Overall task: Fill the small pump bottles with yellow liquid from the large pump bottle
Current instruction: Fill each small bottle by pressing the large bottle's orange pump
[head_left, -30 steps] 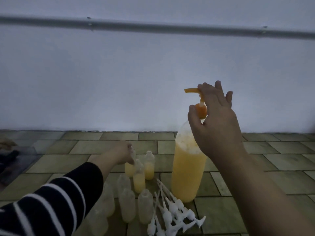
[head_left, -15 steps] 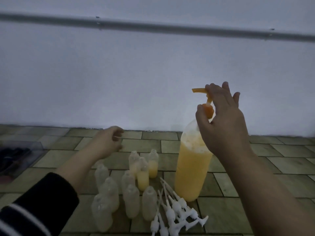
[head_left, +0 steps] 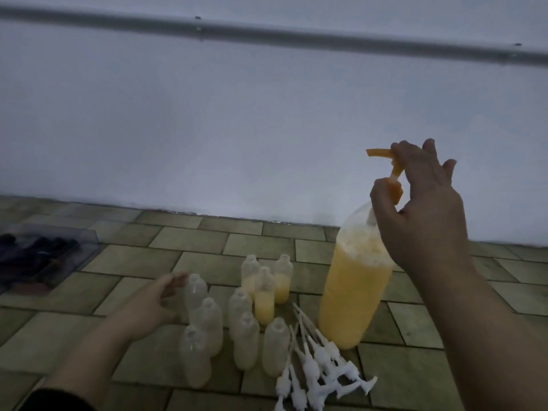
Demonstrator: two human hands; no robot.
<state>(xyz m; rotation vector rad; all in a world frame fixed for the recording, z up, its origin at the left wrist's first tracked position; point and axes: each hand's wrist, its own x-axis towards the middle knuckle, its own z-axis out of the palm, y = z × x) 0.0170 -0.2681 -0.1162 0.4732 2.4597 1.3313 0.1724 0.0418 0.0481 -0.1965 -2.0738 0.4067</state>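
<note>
Right hand [head_left: 421,209] is up at the top of the big bottle [head_left: 353,292], arm reaching in from the near right, wrist bent, back of the hand facing the camera. Thumb sits against the orange collar of the pump [head_left: 394,185], fingers curl over the pump head, and the orange spout pokes out to the left past the fingertips. So that hand is closed loosely on the pump, pinky lifted free.

Left hand [head_left: 154,304] comes in low from the near left, forearm bare, a dark sleeve [head_left: 56,401] just showing at the bottom edge. Palm faces right, fingers spread and slightly curled, open around nothing, fingertips just beside the far-left empty bottle [head_left: 195,295]. Whether they touch it, I cannot tell; the fingers are blurred.

No readable label or writing on any bottle.

The big bottle stands upright on the tiled floor [head_left: 415,378], right of centre, yellow liquid filling most of it with foam on top. The small bottles cluster between the two hands, all uncapped and upright: three at the far side hold yellow liquid [head_left: 264,307], the nearer ones look clear. A heap of white pump tops [head_left: 320,369] lies near the base of the big bottle. Far left, a clear tray [head_left: 86,247] holds dark items, too dim to make out.
</note>
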